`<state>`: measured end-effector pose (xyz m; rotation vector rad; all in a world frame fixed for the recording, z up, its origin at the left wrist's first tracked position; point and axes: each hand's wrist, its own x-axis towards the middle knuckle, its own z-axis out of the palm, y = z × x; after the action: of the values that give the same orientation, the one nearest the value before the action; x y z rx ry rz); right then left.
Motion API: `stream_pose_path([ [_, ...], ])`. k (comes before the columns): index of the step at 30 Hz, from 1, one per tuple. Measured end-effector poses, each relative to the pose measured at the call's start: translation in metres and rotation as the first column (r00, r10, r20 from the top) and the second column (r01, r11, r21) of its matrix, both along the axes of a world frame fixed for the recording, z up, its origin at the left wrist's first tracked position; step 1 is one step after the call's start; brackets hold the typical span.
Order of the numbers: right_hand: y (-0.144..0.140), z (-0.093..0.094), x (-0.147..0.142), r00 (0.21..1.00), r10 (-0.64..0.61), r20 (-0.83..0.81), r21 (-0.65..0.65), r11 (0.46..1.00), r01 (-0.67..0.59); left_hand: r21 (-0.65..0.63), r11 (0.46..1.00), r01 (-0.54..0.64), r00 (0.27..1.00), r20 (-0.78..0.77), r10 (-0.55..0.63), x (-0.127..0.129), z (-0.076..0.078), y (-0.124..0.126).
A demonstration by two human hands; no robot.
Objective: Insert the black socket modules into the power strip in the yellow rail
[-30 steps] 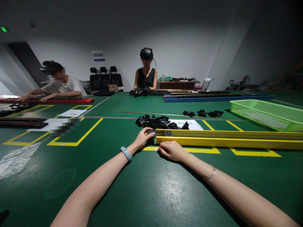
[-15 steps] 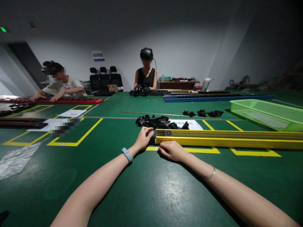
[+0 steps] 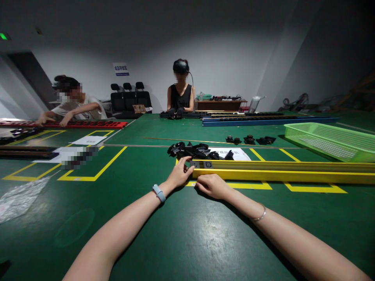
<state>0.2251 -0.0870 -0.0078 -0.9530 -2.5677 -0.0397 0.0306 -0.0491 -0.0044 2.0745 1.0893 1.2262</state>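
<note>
A long yellow channel rail (image 3: 281, 175) lies crosswise before me. Two dark socket-like modules sit inside its left end; the nearer-middle module (image 3: 208, 164) carries a square outline, and the end module (image 3: 195, 164) is beside my fingertips. My left hand (image 3: 180, 172) closes around that rail end, index finger at the far side and thumb at the near side. My right hand (image 3: 213, 185) is curled on the table, knuckles against the rail's front wall, with nothing visible in it. Just behind the rail lies a pile of black plastic parts (image 3: 187, 150).
A printed sheet (image 3: 241, 154) lies under part of the pile. A green basket (image 3: 328, 146) stands at right, several black parts (image 3: 249, 139) behind the rail. Blue rails (image 3: 263, 121) lie farther back. Two people work across the green table (image 3: 164, 242), one at a red rail (image 3: 114, 125).
My left thumb has shifted right, onto the rail's near corner, and the end module now sits farther inside the channel. My right hand stays in place.
</note>
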Motion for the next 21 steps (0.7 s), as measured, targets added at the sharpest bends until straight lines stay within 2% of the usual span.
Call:
stream_pose_path([
  [11,0.0009,-0.0007,0.0004,1.000,0.003,0.000,0.009,1.000,-0.003,0.025,1.000,0.009,0.990,-0.142,-0.005,0.0016,0.0017,-0.0039],
  [21,-0.0006,0.0012,0.0002,0.999,0.017,-0.028,0.005,1.000,-0.017,0.091,0.994,-0.064,0.940,-0.328,0.091,-0.0019,0.0039,-0.0099],
])
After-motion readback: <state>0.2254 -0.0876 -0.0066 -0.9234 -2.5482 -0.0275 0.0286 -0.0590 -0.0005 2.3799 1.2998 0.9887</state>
